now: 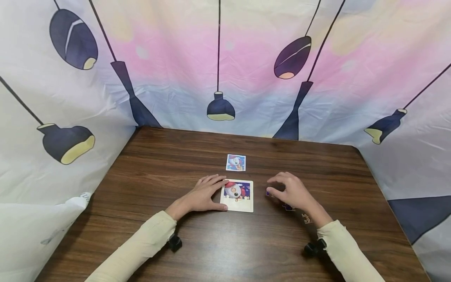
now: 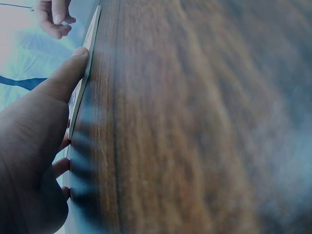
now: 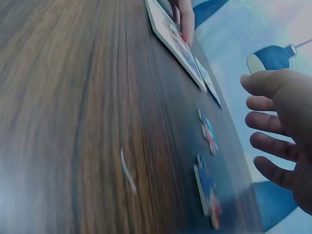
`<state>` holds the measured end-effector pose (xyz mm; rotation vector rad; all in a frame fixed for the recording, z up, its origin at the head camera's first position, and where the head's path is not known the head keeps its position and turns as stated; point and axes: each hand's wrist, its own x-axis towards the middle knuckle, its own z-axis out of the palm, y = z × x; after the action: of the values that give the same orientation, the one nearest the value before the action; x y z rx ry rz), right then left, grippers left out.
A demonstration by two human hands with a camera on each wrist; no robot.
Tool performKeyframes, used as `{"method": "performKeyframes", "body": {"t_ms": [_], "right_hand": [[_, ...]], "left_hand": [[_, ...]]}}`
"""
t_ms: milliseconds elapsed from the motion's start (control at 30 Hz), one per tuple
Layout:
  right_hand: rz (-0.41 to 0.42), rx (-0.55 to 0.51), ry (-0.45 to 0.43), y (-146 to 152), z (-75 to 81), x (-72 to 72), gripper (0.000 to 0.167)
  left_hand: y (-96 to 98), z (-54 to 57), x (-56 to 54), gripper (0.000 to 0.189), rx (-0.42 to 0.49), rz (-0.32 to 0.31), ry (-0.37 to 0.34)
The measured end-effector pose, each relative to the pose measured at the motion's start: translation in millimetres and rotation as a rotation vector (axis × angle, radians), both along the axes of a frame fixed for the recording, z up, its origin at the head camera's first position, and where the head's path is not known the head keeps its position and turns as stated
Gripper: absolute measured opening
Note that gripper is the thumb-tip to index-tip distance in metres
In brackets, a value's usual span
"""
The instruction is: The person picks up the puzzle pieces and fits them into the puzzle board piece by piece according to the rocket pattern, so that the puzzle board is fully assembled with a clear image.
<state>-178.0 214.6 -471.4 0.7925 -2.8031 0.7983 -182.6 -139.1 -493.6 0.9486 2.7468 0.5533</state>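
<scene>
A square jigsaw puzzle tray (image 1: 230, 205) lies on the table, its upper part filled with a white-and-red cartoon picture and its lower part pale and bare. My left hand (image 1: 203, 196) rests at the tray's left side, thumb on the near corner and index finger on the upper left. Seen from the left wrist, the thumb presses the edge of the tray (image 2: 92, 44). To the right, my right hand (image 1: 293, 192) hovers over loose puzzle pieces (image 1: 289, 207) with bent fingers. The right wrist view shows nothing in that hand; several pieces (image 3: 208, 134) lie below it.
A small picture card (image 1: 235, 162) with a similar cartoon lies just beyond the tray. One brown piece (image 1: 306, 219) is near the right wrist. A printed curtain (image 1: 183, 98) hangs behind the wooden table (image 1: 218, 243) and along its sides.
</scene>
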Motion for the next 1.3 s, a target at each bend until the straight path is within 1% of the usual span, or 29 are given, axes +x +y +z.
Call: {"method": "performKeyframes", "body": {"t_ms": [233, 400, 733, 1067, 1167, 1233, 1300], "right_hand": [[-0.029, 0.055, -0.005, 17, -6.9, 1.8, 0.034], [-0.027, 0.093, 0.003, 22, -12.9, 1.9, 0.034], [-0.025, 0.116, -0.009, 23, -17.3, 0.9, 0.034], [0.005, 0.142, 0.001, 20, -20.9, -5.0, 0.023], [0.012, 0.144, 0.011, 18, -21.1, -6.2, 0.023], [0.004, 0.138, 0.016, 18, -21.5, -6.6, 0.024], [-0.022, 0.125, 0.016, 17, -22.1, -6.6, 0.024]], "left_hand": [[-0.2, 0.4, 0.3, 0.096, 0.002, 0.001, -0.001], [0.0, 0.3, 0.8, 0.096, 0.004, 0.002, 0.0], [0.4, -0.3, 0.8, 0.095, 0.002, 0.009, 0.001], [0.8, -0.4, 0.2, 0.096, -0.007, 0.01, -0.004], [0.9, -0.7, 0.2, 0.096, -0.01, 0.012, -0.002], [1.0, -0.9, 0.2, 0.096, -0.013, 0.013, 0.0], [1.0, -1.1, 0.2, 0.096, -0.015, 0.013, 0.004]]}}
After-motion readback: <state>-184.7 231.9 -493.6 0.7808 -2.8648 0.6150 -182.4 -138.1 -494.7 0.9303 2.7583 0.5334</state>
